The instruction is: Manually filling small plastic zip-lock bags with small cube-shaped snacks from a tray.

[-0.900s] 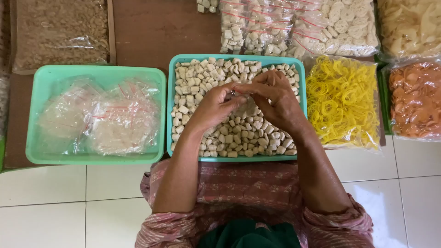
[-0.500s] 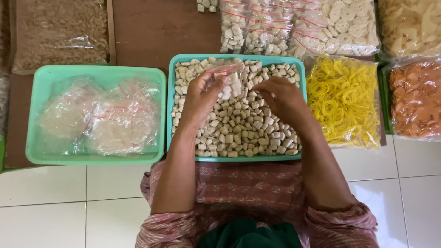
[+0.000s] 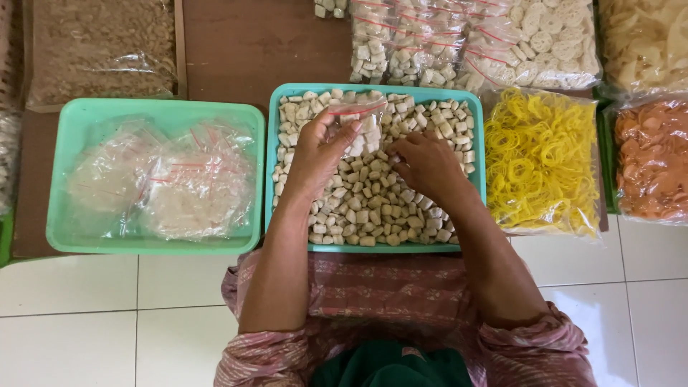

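A green tray on the left holds filled clear bags. Beside it, over the teal tray of pale cracker pieces, the left hand pinches a small plastic bag (partly filled) upright. The right hand rests curled on the pieces, its grip hidden; a bag of yellow crackers lies farther right.

green tray with 2 filled bags; yellow crackers, orange crackers.

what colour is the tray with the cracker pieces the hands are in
Teal green tray, holding pale beige pieces; the head view shows it clearly.
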